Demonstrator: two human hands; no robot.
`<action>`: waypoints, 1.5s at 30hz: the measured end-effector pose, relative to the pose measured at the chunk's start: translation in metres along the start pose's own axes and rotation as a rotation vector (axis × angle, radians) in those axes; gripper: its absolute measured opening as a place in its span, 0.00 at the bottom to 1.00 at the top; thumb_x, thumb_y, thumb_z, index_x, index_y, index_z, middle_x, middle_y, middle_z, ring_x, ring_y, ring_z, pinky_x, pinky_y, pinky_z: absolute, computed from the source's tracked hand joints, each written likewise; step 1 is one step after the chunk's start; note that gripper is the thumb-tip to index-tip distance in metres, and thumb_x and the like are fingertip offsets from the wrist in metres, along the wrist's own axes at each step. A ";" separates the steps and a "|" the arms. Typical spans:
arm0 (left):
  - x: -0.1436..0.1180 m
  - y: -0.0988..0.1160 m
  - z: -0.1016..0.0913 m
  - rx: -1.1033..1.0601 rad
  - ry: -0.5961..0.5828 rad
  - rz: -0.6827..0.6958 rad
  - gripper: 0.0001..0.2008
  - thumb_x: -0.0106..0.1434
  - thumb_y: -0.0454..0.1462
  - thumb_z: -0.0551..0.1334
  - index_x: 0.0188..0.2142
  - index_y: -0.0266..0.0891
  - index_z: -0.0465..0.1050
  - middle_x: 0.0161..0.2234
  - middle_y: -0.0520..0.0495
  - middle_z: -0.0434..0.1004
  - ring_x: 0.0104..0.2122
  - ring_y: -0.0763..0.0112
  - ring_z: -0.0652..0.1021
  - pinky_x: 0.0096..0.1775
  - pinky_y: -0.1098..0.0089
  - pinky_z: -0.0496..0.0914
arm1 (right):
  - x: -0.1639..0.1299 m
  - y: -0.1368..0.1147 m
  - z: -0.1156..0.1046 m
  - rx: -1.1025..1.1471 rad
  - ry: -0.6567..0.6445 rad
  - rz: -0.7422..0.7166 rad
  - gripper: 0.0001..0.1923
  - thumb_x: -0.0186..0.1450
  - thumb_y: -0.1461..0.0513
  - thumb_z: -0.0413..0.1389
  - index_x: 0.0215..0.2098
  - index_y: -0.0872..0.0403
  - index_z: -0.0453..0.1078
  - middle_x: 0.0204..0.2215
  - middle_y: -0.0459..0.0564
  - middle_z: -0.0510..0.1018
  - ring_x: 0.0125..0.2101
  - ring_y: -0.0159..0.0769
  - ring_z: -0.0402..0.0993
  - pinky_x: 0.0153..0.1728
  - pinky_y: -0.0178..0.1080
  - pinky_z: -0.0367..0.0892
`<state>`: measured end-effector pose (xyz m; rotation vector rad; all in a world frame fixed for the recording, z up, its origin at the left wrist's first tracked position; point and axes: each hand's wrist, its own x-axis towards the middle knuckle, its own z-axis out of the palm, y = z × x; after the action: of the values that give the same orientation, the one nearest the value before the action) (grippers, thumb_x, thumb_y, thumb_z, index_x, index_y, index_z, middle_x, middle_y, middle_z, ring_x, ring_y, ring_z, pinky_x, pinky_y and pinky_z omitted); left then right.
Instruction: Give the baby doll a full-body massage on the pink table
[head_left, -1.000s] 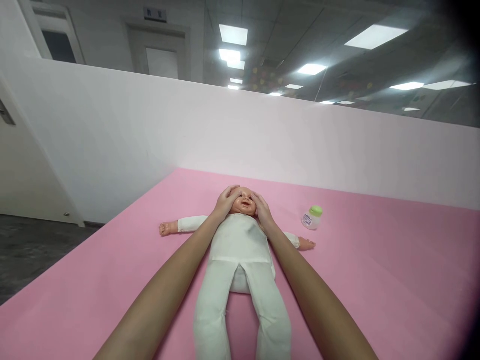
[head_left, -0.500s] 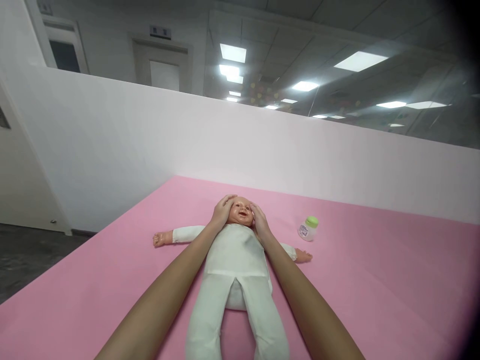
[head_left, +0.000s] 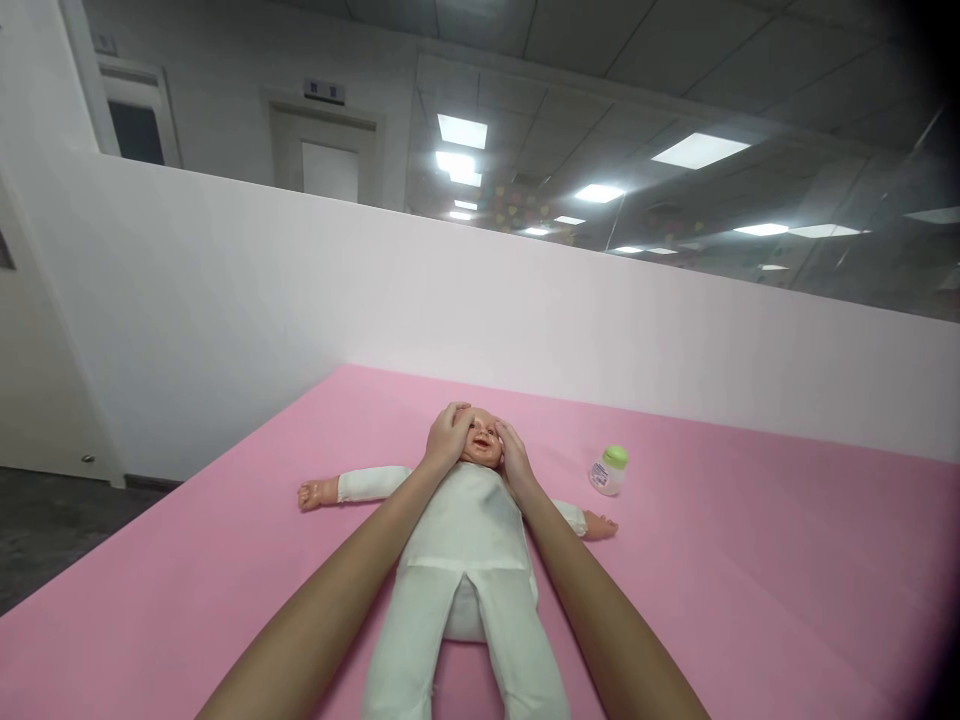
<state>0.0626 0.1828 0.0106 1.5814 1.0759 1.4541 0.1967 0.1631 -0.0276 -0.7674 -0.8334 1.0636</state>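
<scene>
Nearest to you, both forearms run up the middle of the pink mat (head_left: 750, 620), flanking the doll (head_left: 463, 560), which lies on its back in a white suit, legs toward the near edge and head toward the far edge by the white wall (head_left: 300, 290). That layout probably keeps the face upward and within reach of both hands at once. The doll's arms are spread flat, one toward the mat's left edge, one toward the right.

Your left hand (head_left: 448, 440) is partly curled and laid against the left side of the doll's head (head_left: 482, 445), fingers covering the cheek and temple. Your right hand (head_left: 510, 455) does the same on the other side, palm against the head, fingers gently bent. Neither hand is closed into a grasp; both cup and touch, with the face showing between them.

Farther right, apart from the doll's outstretched hand, a small bottle with a green cap (head_left: 608, 471) sits on the mat, somewhat tilted, nearer the far edge than the near one.
</scene>
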 end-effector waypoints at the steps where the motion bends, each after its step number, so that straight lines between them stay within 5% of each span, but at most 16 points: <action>1: 0.000 0.000 0.000 -0.001 0.002 0.004 0.13 0.63 0.42 0.60 0.45 0.43 0.76 0.49 0.44 0.81 0.52 0.57 0.77 0.56 0.60 0.68 | 0.000 0.000 0.000 0.001 0.002 -0.002 0.19 0.56 0.50 0.66 0.43 0.47 0.77 0.43 0.43 0.84 0.47 0.40 0.79 0.49 0.40 0.74; 45: -0.004 -0.009 -0.001 0.019 0.018 0.055 0.13 0.64 0.40 0.60 0.47 0.42 0.75 0.50 0.44 0.80 0.53 0.60 0.77 0.55 0.64 0.69 | -0.002 0.004 -0.002 -0.081 -0.015 -0.033 0.22 0.56 0.49 0.67 0.45 0.48 0.78 0.44 0.46 0.84 0.47 0.43 0.79 0.48 0.41 0.75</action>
<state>0.0605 0.1824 0.0004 1.6263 1.0670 1.5012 0.1964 0.1621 -0.0321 -0.8117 -0.9035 1.0123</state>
